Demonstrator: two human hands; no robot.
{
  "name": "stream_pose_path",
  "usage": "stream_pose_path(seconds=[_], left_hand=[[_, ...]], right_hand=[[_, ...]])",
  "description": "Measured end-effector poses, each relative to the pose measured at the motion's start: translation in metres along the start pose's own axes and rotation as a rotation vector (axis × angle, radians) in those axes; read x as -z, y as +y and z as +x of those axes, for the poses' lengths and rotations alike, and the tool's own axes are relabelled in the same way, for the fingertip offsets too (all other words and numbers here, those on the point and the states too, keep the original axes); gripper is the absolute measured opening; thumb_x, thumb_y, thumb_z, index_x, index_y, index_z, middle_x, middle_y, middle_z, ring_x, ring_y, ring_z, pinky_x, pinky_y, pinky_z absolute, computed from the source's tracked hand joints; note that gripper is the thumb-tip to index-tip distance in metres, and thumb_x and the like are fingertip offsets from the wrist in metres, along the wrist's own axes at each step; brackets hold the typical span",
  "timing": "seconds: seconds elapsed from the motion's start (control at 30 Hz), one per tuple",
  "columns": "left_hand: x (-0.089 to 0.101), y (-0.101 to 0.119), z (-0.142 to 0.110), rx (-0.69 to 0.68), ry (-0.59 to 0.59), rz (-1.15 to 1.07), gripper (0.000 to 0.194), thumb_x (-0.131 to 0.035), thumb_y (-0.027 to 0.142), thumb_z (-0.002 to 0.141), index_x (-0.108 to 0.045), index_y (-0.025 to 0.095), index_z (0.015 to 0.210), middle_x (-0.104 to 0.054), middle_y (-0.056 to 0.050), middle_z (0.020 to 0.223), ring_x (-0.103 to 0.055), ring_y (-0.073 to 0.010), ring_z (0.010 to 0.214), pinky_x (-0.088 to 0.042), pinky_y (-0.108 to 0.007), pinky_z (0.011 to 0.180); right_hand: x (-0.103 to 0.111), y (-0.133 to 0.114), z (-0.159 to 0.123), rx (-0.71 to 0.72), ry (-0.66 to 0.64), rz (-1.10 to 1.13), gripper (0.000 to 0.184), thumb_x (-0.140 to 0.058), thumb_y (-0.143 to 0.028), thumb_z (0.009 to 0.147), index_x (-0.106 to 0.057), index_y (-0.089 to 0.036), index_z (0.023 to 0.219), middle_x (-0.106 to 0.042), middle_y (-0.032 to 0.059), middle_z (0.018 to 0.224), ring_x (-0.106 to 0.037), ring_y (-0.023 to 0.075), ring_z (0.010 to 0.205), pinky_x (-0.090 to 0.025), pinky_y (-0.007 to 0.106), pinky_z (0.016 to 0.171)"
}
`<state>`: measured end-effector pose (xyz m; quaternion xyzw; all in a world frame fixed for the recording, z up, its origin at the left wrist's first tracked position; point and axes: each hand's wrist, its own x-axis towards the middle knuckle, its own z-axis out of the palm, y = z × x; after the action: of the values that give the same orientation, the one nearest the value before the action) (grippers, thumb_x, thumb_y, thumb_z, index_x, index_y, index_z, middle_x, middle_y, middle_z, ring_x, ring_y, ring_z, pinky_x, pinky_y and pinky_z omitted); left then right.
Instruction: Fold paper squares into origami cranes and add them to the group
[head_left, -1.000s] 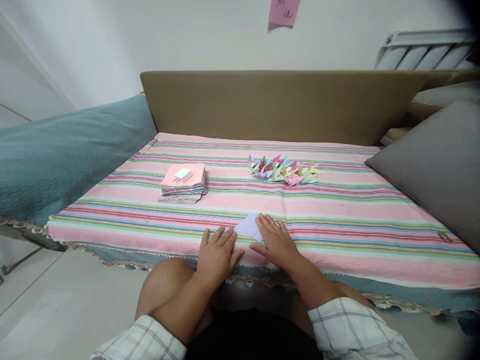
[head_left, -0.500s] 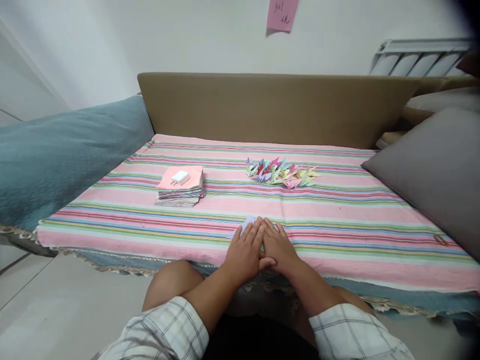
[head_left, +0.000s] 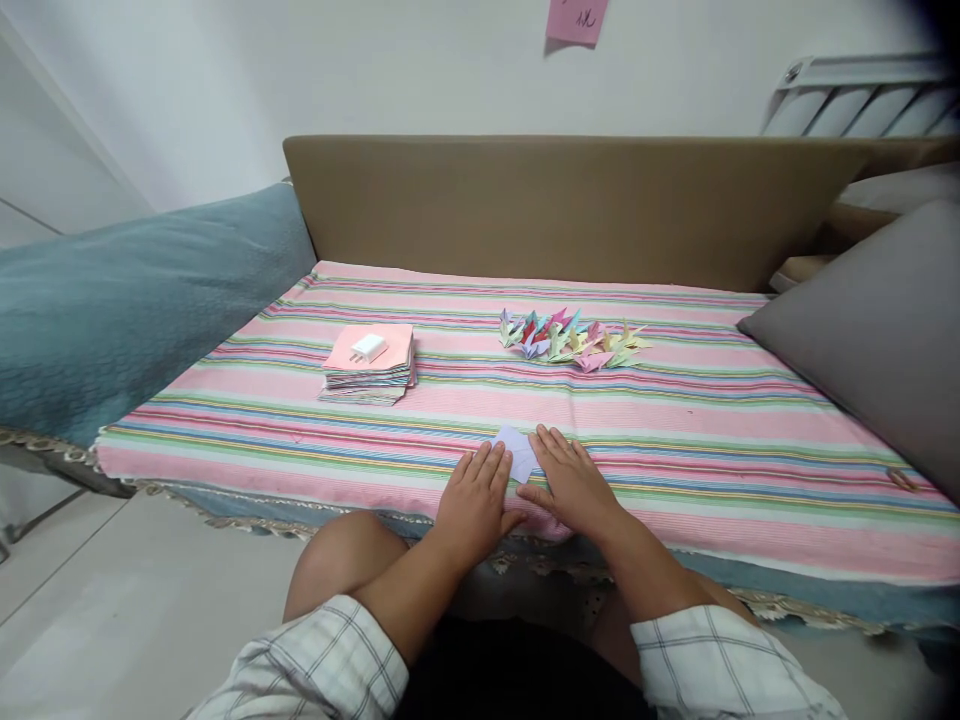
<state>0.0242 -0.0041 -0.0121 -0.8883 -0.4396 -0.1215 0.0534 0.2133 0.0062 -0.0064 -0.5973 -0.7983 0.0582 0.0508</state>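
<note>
A small piece of folded lavender paper [head_left: 519,453] lies flat on the striped cloth in front of me. My left hand [head_left: 474,500] rests flat on its left side, fingers stretched out over the paper's edge. On the right, my right hand [head_left: 574,485] lies flat with fingers extended, its fingertips and thumb by the paper's right edge. Between the two hands the middle of the paper shows; its outer parts are partly covered. Neither hand grips anything.
Several folded paper cranes [head_left: 570,340] sit in a cluster farther back. To the left stands a stack of square paper [head_left: 367,380] with a white charger plug [head_left: 369,347] on top. A grey cushion [head_left: 870,340] leans at the right, and a brown backrest [head_left: 562,210] runs behind.
My hands were close together over the lavender paper and have moved apart, the right one to the right. More of the paper now shows. The view has shifted slightly.
</note>
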Motion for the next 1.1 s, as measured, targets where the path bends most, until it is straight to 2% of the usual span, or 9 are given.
stream_pose_path(seconds=[0.07, 0.17, 0.23, 0.33, 0.4, 0.57, 0.77, 0.97, 1.1], left_hand=[[0.0, 0.001, 0.0, 0.002, 0.002, -0.007, 0.074, -0.05, 0.055, 0.08, -0.036, 0.012, 0.138, -0.034, -0.012, 0.146, -0.028, -0.028, 0.135, -0.023, -0.043, 0.109], [0.0, 0.001, 0.0, 0.003, 0.018, -0.025, 0.075, -0.053, 0.053, 0.078, -0.035, 0.012, 0.138, -0.034, -0.013, 0.146, -0.028, -0.0286, 0.135, -0.023, -0.044, 0.109], [-0.001, 0.001, 0.0, 0.006, 0.028, -0.04, 0.073, -0.053, 0.051, 0.078, -0.037, 0.011, 0.137, -0.036, -0.013, 0.145, -0.029, -0.0289, 0.134, -0.023, -0.044, 0.109], [-0.003, 0.0, 0.0, 0.014, 0.052, -0.059, 0.063, -0.051, 0.042, 0.079, -0.043, 0.012, 0.134, -0.041, -0.013, 0.142, -0.031, -0.0277, 0.134, -0.024, -0.043, 0.109], [-0.004, 0.0, -0.001, 0.017, 0.07, -0.068, 0.059, -0.051, 0.036, 0.079, -0.044, 0.013, 0.133, -0.043, -0.012, 0.14, -0.032, -0.0271, 0.133, -0.025, -0.043, 0.109], [-0.005, 0.0, -0.001, 0.019, 0.082, -0.096, 0.062, -0.051, 0.03, 0.076, -0.042, 0.013, 0.135, -0.043, -0.012, 0.141, -0.03, -0.0279, 0.135, -0.024, -0.044, 0.109], [0.0, -0.001, -0.003, 0.015, 0.051, -0.08, 0.066, -0.05, 0.042, 0.079, -0.04, 0.01, 0.136, -0.038, -0.013, 0.143, -0.03, -0.0284, 0.134, -0.026, -0.044, 0.108], [0.008, -0.014, -0.014, 0.08, 0.031, -0.055, 0.072, -0.055, 0.049, 0.078, -0.039, 0.011, 0.136, -0.039, -0.014, 0.143, -0.031, -0.0285, 0.134, -0.027, -0.044, 0.108], [0.017, -0.018, -0.014, 0.114, 0.031, -0.068, 0.062, -0.05, 0.05, 0.082, -0.046, 0.013, 0.131, -0.047, -0.013, 0.137, -0.038, -0.0297, 0.13, -0.027, -0.049, 0.107]], right_hand=[[0.002, 0.004, -0.002, -0.046, 0.031, 0.008, 0.079, -0.032, -0.065, 0.085, -0.026, -0.012, 0.143, -0.021, 0.0131, 0.15, -0.017, 0.0262, 0.139, -0.021, 0.047, 0.109], [0.005, 0.0, -0.002, -0.101, 0.191, 0.001, 0.083, -0.027, -0.066, 0.086, -0.025, -0.006, 0.143, -0.022, 0.0166, 0.149, -0.017, 0.0279, 0.138, -0.017, 0.049, 0.11], [0.006, -0.011, -0.001, -0.001, 0.284, -0.01, 0.083, -0.026, -0.066, 0.086, -0.023, -0.005, 0.143, -0.023, 0.0171, 0.149, -0.015, 0.0277, 0.139, -0.012, 0.049, 0.111], [0.002, -0.03, 0.001, 0.272, 0.237, 0.015, 0.08, -0.025, -0.065, 0.087, -0.025, -0.008, 0.143, -0.026, 0.0143, 0.148, -0.017, 0.0262, 0.139, -0.009, 0.048, 0.112], [-0.003, -0.038, 0.003, 0.315, 0.194, 0.043, 0.08, -0.024, -0.065, 0.087, -0.023, -0.009, 0.143, -0.026, 0.0144, 0.148, -0.021, 0.0258, 0.138, -0.011, 0.048, 0.112], [-0.01, -0.035, 0.003, 0.261, 0.154, 0.049, 0.08, -0.025, -0.064, 0.087, -0.019, -0.01, 0.145, -0.024, 0.0148, 0.149, -0.022, 0.0251, 0.137, -0.014, 0.049, 0.111], [-0.011, -0.026, 0.0, 0.157, 0.119, 0.018, 0.077, -0.024, -0.064, 0.087, -0.021, -0.013, 0.145, -0.025, 0.0112, 0.149, -0.017, 0.0268, 0.139, -0.01, 0.052, 0.111], [-0.01, -0.025, -0.001, 0.117, 0.091, 0.009, 0.073, -0.022, -0.062, 0.089, -0.024, -0.014, 0.144, -0.023, 0.0098, 0.15, -0.017, 0.026, 0.139, -0.01, 0.052, 0.111], [-0.009, -0.027, 0.0, 0.106, 0.088, 0.015, 0.067, -0.022, -0.058, 0.091, -0.027, -0.016, 0.143, -0.023, 0.0083, 0.15, -0.018, 0.0259, 0.138, -0.01, 0.052, 0.111]])
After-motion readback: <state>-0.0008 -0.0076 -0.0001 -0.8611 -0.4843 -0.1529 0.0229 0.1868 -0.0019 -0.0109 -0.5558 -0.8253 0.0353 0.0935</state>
